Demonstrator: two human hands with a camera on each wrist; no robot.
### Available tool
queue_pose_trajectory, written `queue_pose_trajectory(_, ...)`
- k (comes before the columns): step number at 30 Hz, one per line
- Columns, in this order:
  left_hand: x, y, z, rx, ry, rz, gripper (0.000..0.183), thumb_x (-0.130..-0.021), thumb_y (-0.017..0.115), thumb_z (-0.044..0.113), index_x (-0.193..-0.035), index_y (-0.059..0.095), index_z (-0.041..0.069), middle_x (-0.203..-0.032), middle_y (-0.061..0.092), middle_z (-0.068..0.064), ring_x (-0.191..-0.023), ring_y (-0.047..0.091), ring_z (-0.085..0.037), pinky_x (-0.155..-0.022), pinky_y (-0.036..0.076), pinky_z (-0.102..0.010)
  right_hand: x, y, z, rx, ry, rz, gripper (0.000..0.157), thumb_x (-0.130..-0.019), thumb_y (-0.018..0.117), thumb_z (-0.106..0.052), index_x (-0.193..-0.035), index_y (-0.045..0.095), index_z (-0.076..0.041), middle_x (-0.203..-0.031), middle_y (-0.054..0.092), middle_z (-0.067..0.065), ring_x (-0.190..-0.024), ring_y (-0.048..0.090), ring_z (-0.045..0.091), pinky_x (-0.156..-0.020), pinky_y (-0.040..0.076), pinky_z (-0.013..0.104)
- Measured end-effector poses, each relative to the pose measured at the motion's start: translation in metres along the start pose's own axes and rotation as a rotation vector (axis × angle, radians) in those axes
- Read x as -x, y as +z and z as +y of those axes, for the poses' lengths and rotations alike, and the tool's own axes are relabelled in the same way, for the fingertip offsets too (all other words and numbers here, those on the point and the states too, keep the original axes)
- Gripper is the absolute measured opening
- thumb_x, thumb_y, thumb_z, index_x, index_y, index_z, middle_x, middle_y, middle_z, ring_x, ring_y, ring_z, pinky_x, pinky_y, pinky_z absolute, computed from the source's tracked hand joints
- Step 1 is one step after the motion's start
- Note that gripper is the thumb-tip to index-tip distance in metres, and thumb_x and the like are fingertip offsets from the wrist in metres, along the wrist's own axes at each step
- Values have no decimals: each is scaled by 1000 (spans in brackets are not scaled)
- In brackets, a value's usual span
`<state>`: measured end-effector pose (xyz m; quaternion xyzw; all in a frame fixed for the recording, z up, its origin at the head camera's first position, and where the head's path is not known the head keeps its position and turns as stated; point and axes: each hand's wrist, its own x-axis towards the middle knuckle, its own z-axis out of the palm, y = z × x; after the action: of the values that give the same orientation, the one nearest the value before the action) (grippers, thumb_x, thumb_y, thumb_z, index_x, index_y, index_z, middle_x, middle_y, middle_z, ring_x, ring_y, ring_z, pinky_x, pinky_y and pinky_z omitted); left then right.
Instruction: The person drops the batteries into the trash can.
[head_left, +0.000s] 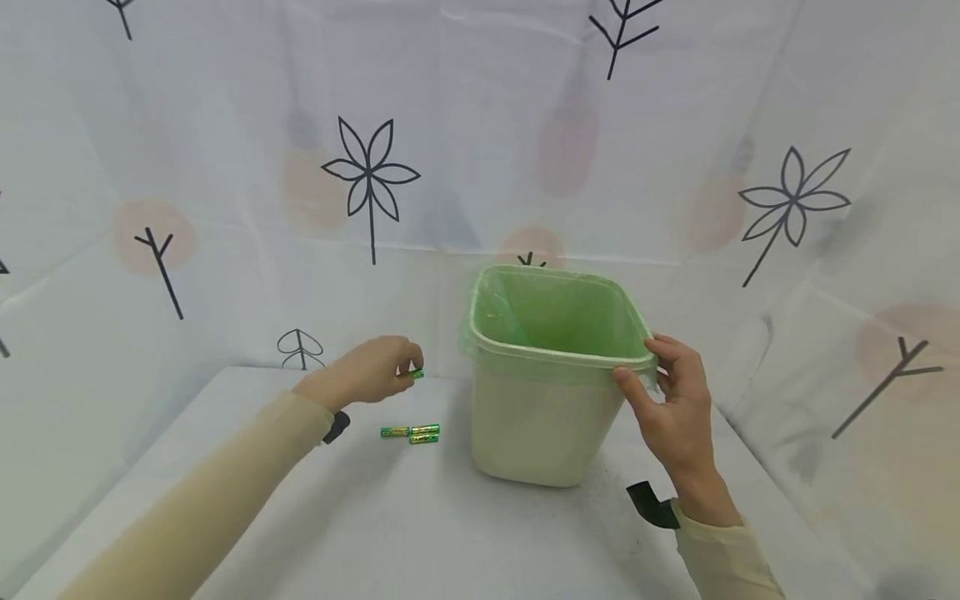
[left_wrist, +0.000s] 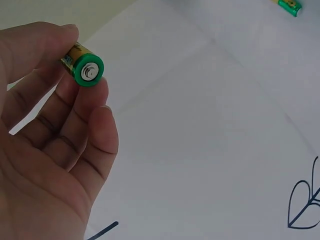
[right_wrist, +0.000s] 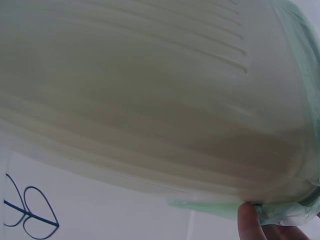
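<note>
My left hand [head_left: 375, 368] pinches a green and gold battery [left_wrist: 89, 69] between thumb and fingertips, its silver end bare in the left wrist view. The hand is raised over the table, left of a pale trash can [head_left: 536, 425]. Three more batteries [head_left: 424, 438] lie close together on the table below it. With my right hand [head_left: 678, 408] I grip the can's right front corner, thumb at the front of the rim and fingers along the side. A thin green bag [head_left: 570, 308] lines the can and folds over its rim.
The can stands on a white-covered table [head_left: 420, 533]. Behind and on both sides hangs a white cloth [head_left: 465, 125] with drawn plants and pale round patches. A dark strap [head_left: 652, 505] shows at my right wrist.
</note>
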<state>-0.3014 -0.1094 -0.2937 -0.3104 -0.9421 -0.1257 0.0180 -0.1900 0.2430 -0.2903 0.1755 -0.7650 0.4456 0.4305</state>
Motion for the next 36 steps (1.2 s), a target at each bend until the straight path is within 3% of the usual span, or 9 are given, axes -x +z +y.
queue_pose_trajectory(11,-13,-58,22,-60,94,89,19,-88,65,10,-108,65,8,-95,62,-3,-90,58,-21,-82,48,-36,-1,1,-2,-4,-19,5,46,-77,68,15,-118,48,17,-125,45,29,-109,53,8,-89,42,13)
queue_pose_trajectory(17,-21,-81,35,-35,146,148,18,-88,64,8,-106,65,7,-91,61,-3,-85,55,-21,-79,47,-35,-2,1,-2,-4,-24,3,46,-77,68,15,-119,48,17,-125,45,29,-109,51,1,-90,42,13)
queue_pose_trajectory(27,-47,-100,55,-33,232,221,15,-87,63,8,-101,66,7,-87,61,-3,-82,54,-20,-77,45,-33,-1,1,-1,0,-15,0,47,-77,68,14,-119,48,16,-126,45,28,-109,53,6,-90,42,14)
queue_pose_trajectory(31,-62,-101,71,-43,266,201,17,-87,62,9,-103,66,8,-90,62,-3,-84,54,-19,-79,44,-32,0,0,-1,2,-9,1,47,-77,68,14,-119,48,16,-126,45,28,-109,54,9,-91,42,14)
queue_pose_trajectory(36,-77,-96,92,-48,273,150,19,-89,61,10,-107,66,9,-93,62,-2,-87,54,-18,-81,44,-31,-1,0,-1,0,-2,-2,47,-77,68,14,-119,48,16,-126,45,28,-108,51,1,-91,42,14)
